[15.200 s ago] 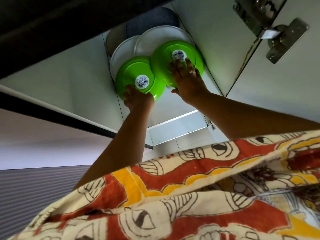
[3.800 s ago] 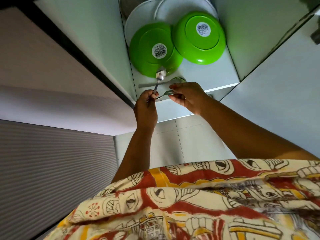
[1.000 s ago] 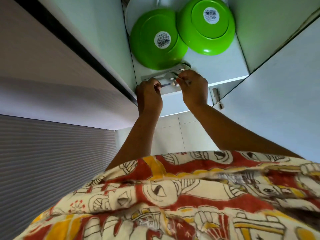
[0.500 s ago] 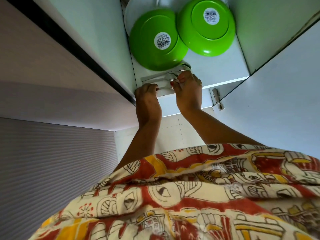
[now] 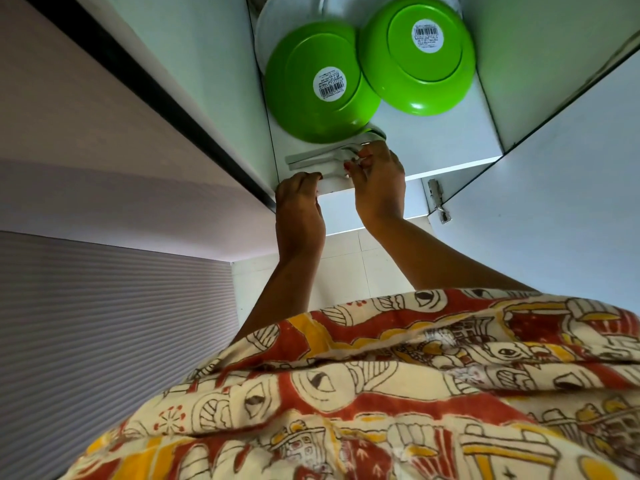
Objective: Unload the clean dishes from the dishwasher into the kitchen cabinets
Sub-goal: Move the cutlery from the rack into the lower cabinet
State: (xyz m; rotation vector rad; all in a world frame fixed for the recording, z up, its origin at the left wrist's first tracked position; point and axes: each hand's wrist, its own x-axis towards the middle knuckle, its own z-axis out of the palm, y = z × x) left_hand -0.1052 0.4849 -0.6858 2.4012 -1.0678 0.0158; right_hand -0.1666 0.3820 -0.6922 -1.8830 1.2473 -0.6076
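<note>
**Two hands at shelf edge, cutlery under fingers**

Two arms reach up from a patterned red/yellow/cream garment [image 5: 381,393] filling the 6 o'clock part of view. Camera looks up into an open wall cabinet.

Left hand [image 5: 299,199], approx centre of frame: fingers curled over the front lip of the cabinet shelf [image 5: 450,140], knuckles toward camera. Curled narrow; can't tell if anything is in it.

Right hand [image 5: 379,181], just at 3 o'clock of the left one, apart from it: fingertips w/ red nails pressed down on the steel cutlery [image 5: 318,156], closed round the bowl/head end. Cutlery lies flat on the shelf near its front edge, handles pointing to 9 o'clock; looks like more than one piece, exact count not clear.

Further in, at 12 o'clock of the cutlery: 2 green bowls upside down on the shelf, barcode stickers on bases. Left green bowl [image 5: 318,84] rim sits right over the cutlery's far end; right green bowl [image 5: 415,53] at its 2 o'clock, overlapping its edge. Behind them white plates [image 5: 273,19], partly hidden.

Cabinet door [image 5: 554,202] open at 3 o'clock, hinge [image 5: 437,202] below shelf. Tiled wall [image 5: 346,265] betw. the forearms.
</note>
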